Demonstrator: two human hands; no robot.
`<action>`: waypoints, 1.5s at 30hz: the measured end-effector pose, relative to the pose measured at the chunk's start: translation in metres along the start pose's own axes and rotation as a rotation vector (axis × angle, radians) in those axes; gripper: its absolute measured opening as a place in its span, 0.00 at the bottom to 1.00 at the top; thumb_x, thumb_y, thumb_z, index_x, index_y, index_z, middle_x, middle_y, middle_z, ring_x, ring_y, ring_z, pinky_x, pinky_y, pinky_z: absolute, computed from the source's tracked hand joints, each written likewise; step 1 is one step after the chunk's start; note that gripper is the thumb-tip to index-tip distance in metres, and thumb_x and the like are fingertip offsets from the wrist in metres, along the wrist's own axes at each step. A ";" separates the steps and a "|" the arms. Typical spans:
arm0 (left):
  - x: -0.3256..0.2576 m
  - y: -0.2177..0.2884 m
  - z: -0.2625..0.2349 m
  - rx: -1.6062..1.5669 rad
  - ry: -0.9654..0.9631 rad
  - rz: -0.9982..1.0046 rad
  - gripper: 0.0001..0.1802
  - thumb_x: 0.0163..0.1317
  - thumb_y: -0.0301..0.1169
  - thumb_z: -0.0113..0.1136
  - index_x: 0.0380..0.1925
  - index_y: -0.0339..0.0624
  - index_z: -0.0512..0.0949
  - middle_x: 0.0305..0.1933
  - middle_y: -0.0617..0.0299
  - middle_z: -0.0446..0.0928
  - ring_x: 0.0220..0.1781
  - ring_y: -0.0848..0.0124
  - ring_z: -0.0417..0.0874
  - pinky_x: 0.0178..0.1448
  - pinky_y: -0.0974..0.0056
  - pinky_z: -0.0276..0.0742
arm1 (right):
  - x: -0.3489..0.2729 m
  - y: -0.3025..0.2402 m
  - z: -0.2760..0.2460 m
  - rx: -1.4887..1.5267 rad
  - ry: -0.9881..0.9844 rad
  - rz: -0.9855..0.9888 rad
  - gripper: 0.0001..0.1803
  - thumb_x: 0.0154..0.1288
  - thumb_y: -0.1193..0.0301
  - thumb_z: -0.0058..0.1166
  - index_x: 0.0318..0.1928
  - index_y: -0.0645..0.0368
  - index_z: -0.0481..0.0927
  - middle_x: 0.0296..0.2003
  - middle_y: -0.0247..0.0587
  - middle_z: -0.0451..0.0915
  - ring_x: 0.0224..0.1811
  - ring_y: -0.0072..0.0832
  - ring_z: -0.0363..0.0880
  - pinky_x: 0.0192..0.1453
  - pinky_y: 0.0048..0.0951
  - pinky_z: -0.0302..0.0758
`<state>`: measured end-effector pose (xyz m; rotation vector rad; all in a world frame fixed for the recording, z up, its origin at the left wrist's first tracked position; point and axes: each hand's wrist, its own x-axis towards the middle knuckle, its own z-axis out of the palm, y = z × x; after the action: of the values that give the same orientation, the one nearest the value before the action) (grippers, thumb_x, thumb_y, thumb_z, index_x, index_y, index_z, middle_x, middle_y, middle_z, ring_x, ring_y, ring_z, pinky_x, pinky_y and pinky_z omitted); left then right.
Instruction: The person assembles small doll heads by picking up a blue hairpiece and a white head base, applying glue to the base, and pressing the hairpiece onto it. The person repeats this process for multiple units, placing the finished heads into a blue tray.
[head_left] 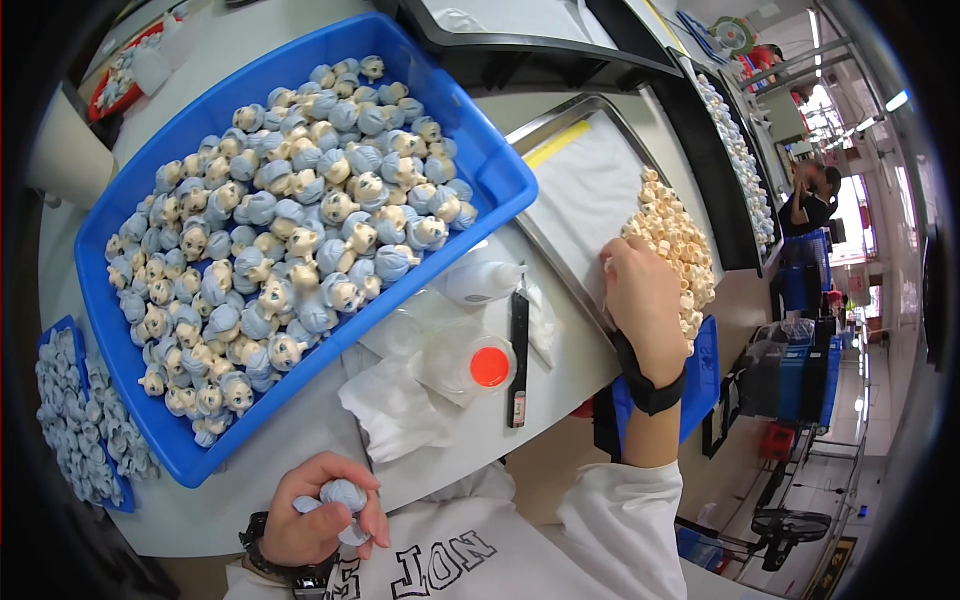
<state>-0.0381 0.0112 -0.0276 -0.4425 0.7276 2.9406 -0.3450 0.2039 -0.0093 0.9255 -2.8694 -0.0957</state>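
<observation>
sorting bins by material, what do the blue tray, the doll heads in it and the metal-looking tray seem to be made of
Blue tray: looks like moulded plastic, smooth with a slight sheen. Doll heads: probably painted vinyl or plastic, matte blue hair over beige faces. Metal tray: likely steel or aluminium, judging by its grey reflective rim.

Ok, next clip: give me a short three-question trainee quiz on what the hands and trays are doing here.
1. True or false: the left hand holds a small blue-haired doll head.
2. Multiple choice: the right hand rests on (A) the blue tray, (B) the pile of small beige parts on the metal tray, (C) the bottle with the orange cap.
3. Fill in: the blue tray is full of small doll ____.

Key: 1 true; 2 B; 3 heads.
</observation>
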 end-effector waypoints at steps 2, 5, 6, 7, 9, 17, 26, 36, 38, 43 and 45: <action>-0.002 0.000 0.003 -0.036 0.012 0.007 0.22 0.58 0.36 0.54 0.45 0.29 0.64 0.27 0.50 0.71 0.32 0.60 0.78 0.24 0.67 0.75 | -0.005 -0.010 -0.013 0.185 0.151 -0.027 0.05 0.48 0.77 0.51 0.29 0.63 0.74 0.30 0.47 0.75 0.29 0.38 0.76 0.31 0.34 0.72; -0.002 0.005 0.002 -0.072 0.010 -0.013 0.25 0.60 0.40 0.50 0.49 0.29 0.64 0.31 0.54 0.70 0.30 0.67 0.75 0.22 0.70 0.70 | -0.043 -0.064 -0.060 0.735 0.303 0.070 0.07 0.47 0.76 0.54 0.30 0.64 0.75 0.30 0.44 0.76 0.28 0.32 0.75 0.31 0.26 0.71; -0.001 0.008 0.001 -0.097 0.010 -0.024 0.26 0.61 0.41 0.49 0.50 0.28 0.64 0.32 0.55 0.69 0.29 0.68 0.75 0.21 0.70 0.69 | -0.063 -0.081 -0.064 0.907 0.399 0.070 0.08 0.46 0.76 0.55 0.30 0.64 0.75 0.30 0.43 0.76 0.29 0.31 0.75 0.31 0.24 0.71; -0.002 0.009 0.001 -0.134 -0.020 -0.030 0.27 0.62 0.41 0.46 0.52 0.28 0.62 0.33 0.57 0.68 0.28 0.72 0.72 0.23 0.72 0.67 | -0.082 -0.090 -0.060 1.165 0.390 -0.196 0.10 0.44 0.77 0.56 0.32 0.63 0.76 0.31 0.43 0.76 0.29 0.31 0.74 0.31 0.24 0.71; 0.001 0.010 0.001 -0.068 -0.007 -0.068 0.26 0.62 0.38 0.46 0.53 0.28 0.62 0.33 0.58 0.68 0.29 0.73 0.72 0.27 0.72 0.67 | -0.097 -0.115 -0.051 1.433 0.373 -0.609 0.13 0.44 0.77 0.59 0.34 0.63 0.75 0.30 0.46 0.77 0.28 0.31 0.75 0.27 0.24 0.71; -0.002 0.009 0.004 0.071 0.038 -0.057 0.19 0.60 0.30 0.49 0.49 0.33 0.62 0.33 0.58 0.71 0.28 0.74 0.73 0.31 0.71 0.69 | -0.115 -0.165 -0.043 1.263 0.262 -0.567 0.12 0.41 0.79 0.61 0.30 0.62 0.76 0.31 0.51 0.77 0.26 0.33 0.78 0.24 0.22 0.74; 0.002 0.000 -0.001 -0.031 0.119 0.077 0.18 0.59 0.39 0.53 0.40 0.37 0.65 0.37 0.57 0.71 0.34 0.76 0.72 0.35 0.72 0.68 | -0.113 -0.168 -0.041 1.190 0.166 -0.735 0.12 0.39 0.79 0.61 0.31 0.60 0.79 0.33 0.41 0.77 0.35 0.35 0.77 0.29 0.22 0.72; 0.001 0.001 -0.004 0.060 0.102 -0.041 0.19 0.59 0.40 0.52 0.40 0.35 0.68 0.34 0.62 0.71 0.30 0.79 0.71 0.31 0.75 0.67 | -0.113 -0.165 -0.025 1.148 0.297 -0.681 0.18 0.36 0.76 0.59 0.35 0.58 0.80 0.34 0.35 0.76 0.32 0.28 0.72 0.29 0.21 0.68; 0.002 0.002 0.001 0.071 0.156 -0.028 0.20 0.58 0.41 0.53 0.40 0.34 0.68 0.33 0.62 0.72 0.27 0.79 0.72 0.28 0.75 0.68 | -0.114 -0.163 -0.024 1.164 0.283 -0.653 0.19 0.35 0.76 0.56 0.36 0.60 0.80 0.34 0.37 0.76 0.33 0.29 0.72 0.30 0.21 0.69; 0.001 0.007 0.004 0.018 0.175 -0.101 0.20 0.57 0.36 0.54 0.44 0.32 0.69 0.33 0.62 0.73 0.27 0.78 0.73 0.28 0.74 0.68 | -0.110 -0.161 -0.026 1.131 0.242 -0.616 0.21 0.33 0.77 0.56 0.37 0.58 0.81 0.35 0.37 0.75 0.32 0.27 0.69 0.31 0.21 0.69; 0.001 0.009 0.006 0.029 0.154 -0.083 0.19 0.57 0.33 0.53 0.46 0.32 0.69 0.33 0.62 0.73 0.28 0.79 0.73 0.29 0.75 0.69 | -0.109 -0.160 -0.025 1.128 0.266 -0.597 0.22 0.31 0.77 0.57 0.37 0.57 0.81 0.35 0.36 0.75 0.32 0.27 0.69 0.31 0.21 0.69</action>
<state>-0.0421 0.0062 -0.0184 -0.6850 0.7483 2.8385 -0.1614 0.1377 -0.0113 1.7116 -2.1340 1.5536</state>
